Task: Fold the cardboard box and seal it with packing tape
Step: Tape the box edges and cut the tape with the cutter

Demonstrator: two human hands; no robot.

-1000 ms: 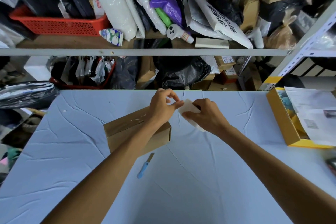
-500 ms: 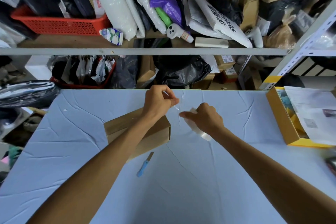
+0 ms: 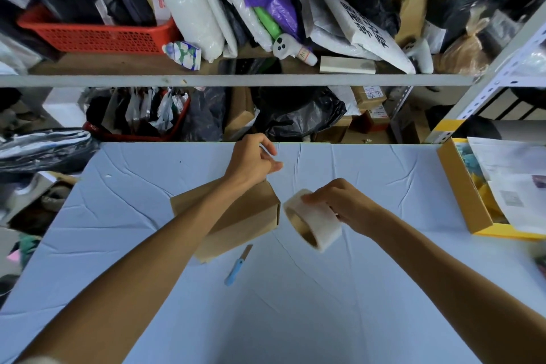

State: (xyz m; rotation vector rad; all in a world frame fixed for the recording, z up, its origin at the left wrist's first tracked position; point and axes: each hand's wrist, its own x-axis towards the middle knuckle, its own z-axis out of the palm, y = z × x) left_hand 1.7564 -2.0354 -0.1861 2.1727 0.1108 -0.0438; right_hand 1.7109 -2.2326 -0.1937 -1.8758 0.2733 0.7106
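Observation:
A folded brown cardboard box (image 3: 251, 220) lies on the pale blue table (image 3: 295, 304), partly under my left forearm. My left hand (image 3: 252, 164) hovers above the box's far end and pinches the free end of clear tape between thumb and fingers. My right hand (image 3: 344, 205) grips a roll of clear packing tape (image 3: 314, 223) just right of the box, the roll tilted with its brown core facing me. The strip stretched between the two hands is almost invisible.
A blue-handled utility knife (image 3: 236, 267) lies on the table just in front of the box. A yellow tray (image 3: 461, 195) with papers sits at the right edge. Crowded metal shelves (image 3: 236, 80) with bags and boxes rise behind the table's far edge.
My hands have drawn apart: the right hand carried the roll down and to the right, while the left hand stayed high holding the tape's end. The box and knife have not moved.

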